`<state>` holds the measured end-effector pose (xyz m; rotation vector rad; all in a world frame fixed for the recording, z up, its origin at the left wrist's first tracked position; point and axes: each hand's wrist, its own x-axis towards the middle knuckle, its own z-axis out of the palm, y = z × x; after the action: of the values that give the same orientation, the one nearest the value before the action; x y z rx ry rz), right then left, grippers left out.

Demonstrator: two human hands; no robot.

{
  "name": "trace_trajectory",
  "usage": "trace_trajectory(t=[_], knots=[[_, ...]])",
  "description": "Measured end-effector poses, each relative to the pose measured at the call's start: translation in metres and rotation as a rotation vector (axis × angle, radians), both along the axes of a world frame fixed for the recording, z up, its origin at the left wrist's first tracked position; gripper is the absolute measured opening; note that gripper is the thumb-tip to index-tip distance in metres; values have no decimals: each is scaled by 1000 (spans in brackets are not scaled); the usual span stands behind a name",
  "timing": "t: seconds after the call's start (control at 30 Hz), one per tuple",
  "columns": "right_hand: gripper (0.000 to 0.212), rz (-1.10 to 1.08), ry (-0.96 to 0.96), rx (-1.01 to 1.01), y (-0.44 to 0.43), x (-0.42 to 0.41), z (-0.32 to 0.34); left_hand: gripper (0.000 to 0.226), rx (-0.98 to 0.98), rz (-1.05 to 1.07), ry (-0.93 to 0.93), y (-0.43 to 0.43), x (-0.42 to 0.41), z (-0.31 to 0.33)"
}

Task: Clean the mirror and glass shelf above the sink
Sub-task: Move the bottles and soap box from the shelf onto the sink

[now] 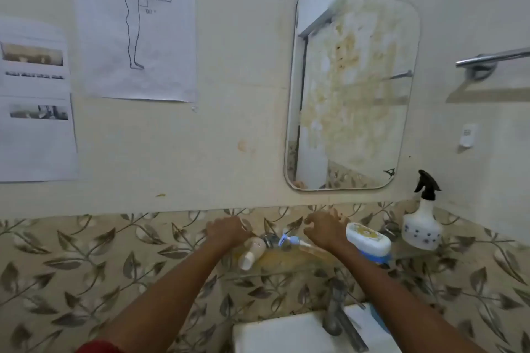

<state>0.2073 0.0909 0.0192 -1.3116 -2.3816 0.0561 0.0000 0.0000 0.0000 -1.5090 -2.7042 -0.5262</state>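
While the mirror (pixel 352 89) is smeared, both hands reach the cluttered glass shelf (pixel 286 262). Left hand (pixel 226 231) and right hand (pixel 325 228) fingers curl loosely, empty. Clearing bottles seems next

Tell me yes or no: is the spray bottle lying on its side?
No, the spray bottle stands upright at the right end of the glass shelf, black trigger on top.

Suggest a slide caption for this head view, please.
Both hands reach onto the cluttered glass shelf below the smeared mirror.
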Motion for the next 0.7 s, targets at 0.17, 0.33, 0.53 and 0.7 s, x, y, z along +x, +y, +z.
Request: trace_trajectory(t=[0.17, 0.33, 0.53, 0.7], knots=[[36, 28, -108, -213, 12, 1, -19, 57, -76, -13, -99, 10, 1, -20], [44, 114, -234, -266, 19, -1, -18, 60, -115, -25, -210, 22, -3, -25], [36, 63, -342, -174, 25, -10, -21, 70, -54, -51, -361, 29, -1, -20], [40, 74, -83, -148, 27, -6, -16, 47, 56, -94, -493, 19, 0, -9]])
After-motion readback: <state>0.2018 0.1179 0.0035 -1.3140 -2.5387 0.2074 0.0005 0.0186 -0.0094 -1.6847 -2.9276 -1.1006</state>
